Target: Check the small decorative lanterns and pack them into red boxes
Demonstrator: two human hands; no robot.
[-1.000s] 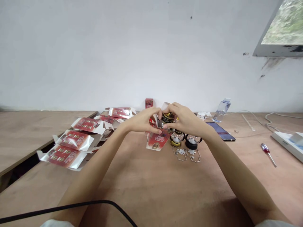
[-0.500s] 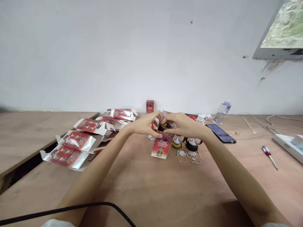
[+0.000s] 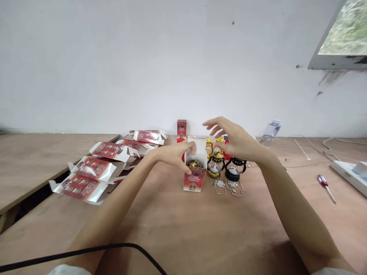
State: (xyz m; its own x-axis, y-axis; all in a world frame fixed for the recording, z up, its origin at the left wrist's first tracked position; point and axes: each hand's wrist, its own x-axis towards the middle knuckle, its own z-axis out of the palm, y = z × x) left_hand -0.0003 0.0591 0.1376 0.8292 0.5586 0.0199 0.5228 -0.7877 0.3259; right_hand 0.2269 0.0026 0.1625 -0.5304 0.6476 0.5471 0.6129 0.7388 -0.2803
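A small red box (image 3: 194, 180) stands upright with its white flap raised, and a gold and black lantern (image 3: 195, 163) sits inside its opening. My left hand (image 3: 174, 153) grips the left side of this box, thumb at the front. Above the lanterns to the right hovers my right hand (image 3: 233, 139), fingers apart, holding nothing. Below it are a black-and-gold lantern (image 3: 215, 165) and a black lantern (image 3: 235, 168). Bent wire pieces (image 3: 219, 187) lie in front of them. Gold lanterns (image 3: 210, 146) stand behind, partly covered by my right hand.
Flat red cartons (image 3: 94, 168) lie overlapped at the left. A closed red box (image 3: 181, 129) stands by the wall. To the right are a water bottle (image 3: 271, 132), a screwdriver (image 3: 326, 188) and a white power strip (image 3: 349, 176). A black cable (image 3: 126, 245) crosses the near left.
My right hand has let go at the box opening and moved up and right, its fingers spreading. The raised flap and the lanterns behind now show more. My left hand stays on the box.
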